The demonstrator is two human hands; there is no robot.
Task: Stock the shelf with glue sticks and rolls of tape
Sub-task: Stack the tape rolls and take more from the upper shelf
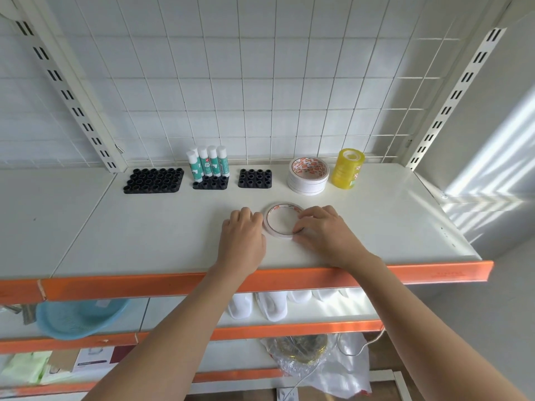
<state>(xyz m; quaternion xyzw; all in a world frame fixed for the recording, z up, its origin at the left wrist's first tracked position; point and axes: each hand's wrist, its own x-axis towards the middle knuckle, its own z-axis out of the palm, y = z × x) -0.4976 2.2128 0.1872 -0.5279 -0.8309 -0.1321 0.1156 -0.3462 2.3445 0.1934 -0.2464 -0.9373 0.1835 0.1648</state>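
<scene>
thin tape roll flat mid-shelf | four glue sticks upright, back

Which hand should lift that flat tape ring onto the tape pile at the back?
Probably the right hand. Its fingers already curl over the tape ring, and the tape pile sits back on its side. The left hand only rests against the ring's rim.

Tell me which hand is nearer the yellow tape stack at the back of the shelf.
Right. The right hand lies in front of the yellow tape stack, slightly to its left, holding the thin tape roll. The left hand sits farther left, beyond that roll.
</scene>
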